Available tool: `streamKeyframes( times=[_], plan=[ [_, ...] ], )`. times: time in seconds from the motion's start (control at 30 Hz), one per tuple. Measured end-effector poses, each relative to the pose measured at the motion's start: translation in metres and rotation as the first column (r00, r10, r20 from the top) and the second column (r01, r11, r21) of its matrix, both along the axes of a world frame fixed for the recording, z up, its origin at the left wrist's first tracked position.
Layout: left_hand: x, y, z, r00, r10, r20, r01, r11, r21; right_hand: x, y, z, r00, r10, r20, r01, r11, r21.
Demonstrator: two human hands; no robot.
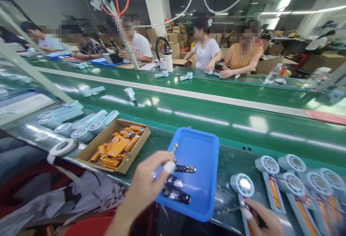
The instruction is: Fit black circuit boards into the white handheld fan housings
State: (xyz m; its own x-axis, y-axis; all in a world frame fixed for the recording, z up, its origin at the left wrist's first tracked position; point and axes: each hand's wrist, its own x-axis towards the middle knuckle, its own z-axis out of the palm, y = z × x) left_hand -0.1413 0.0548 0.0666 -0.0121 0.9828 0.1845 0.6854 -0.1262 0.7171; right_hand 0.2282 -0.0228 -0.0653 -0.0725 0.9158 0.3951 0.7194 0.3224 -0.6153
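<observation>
My left hand (147,182) reaches over the near-left corner of a blue plastic tray (205,149); its fingertip, in a white finger cot, touches a small dark circuit board (185,169). Two more boards (175,189) lie in the tray just below. My right hand (261,218) rests at the bottom right on the handle of an opened pale-blue hand fan (244,189) and appears to pinch a thin dark tool. I cannot tell exactly what the fingers hold.
A cardboard box of orange battery cells (117,145) stands left of the tray. Several fan housings (72,122) lie further left, and several opened fans (300,185) at right. A tape roll (63,147) sits near. Beyond runs the green conveyor (216,109), with people working opposite.
</observation>
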Motion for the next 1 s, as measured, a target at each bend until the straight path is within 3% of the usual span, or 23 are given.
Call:
streamKeyframes(
  times=[0.07,0.13,0.27,0.4,0.6,0.7,0.8,0.9,1.0],
  plan=[
    [0.060,-0.026,-0.021,0.984,-0.121,0.134,0.130,0.989,-0.066,-0.007,0.007,0.014,0.998,0.050,-0.024,-0.050,0.999,0.011],
    [0.107,-0.041,-0.044,0.973,-0.115,0.199,0.140,0.983,-0.118,-0.014,0.015,0.029,0.994,0.100,-0.036,-0.102,0.994,-0.036],
    [0.158,-0.052,-0.081,0.970,-0.063,0.234,0.125,0.957,-0.262,-0.011,0.027,0.050,0.976,0.206,-0.068,-0.213,0.968,-0.129],
    [0.165,-0.057,-0.087,0.967,-0.082,0.240,0.170,0.911,-0.375,-0.001,0.013,0.061,0.955,0.198,-0.223,-0.256,0.927,-0.275],
    [0.160,-0.066,-0.082,0.947,-0.104,0.305,0.245,0.845,-0.475,-0.022,-0.028,0.062,0.905,-0.117,-0.410,-0.069,0.908,-0.412],
    [0.160,-0.069,-0.094,0.910,-0.057,0.410,0.270,0.833,-0.484,-0.038,-0.032,0.061,0.892,-0.181,-0.415,-0.036,0.885,-0.464],
    [0.167,-0.072,-0.110,0.836,0.028,0.548,0.265,0.854,-0.447,-0.040,-0.023,0.064,0.912,-0.191,-0.364,-0.005,0.880,-0.474],
    [0.178,-0.071,-0.117,0.796,0.045,0.603,0.258,0.876,-0.406,-0.031,-0.012,0.068,0.875,-0.159,-0.457,-0.093,0.871,-0.482],
    [0.188,-0.065,-0.111,0.813,0.017,0.582,0.266,0.878,-0.398,-0.022,-0.007,0.068,0.766,-0.131,-0.629,-0.269,0.823,-0.500]
  ],
)
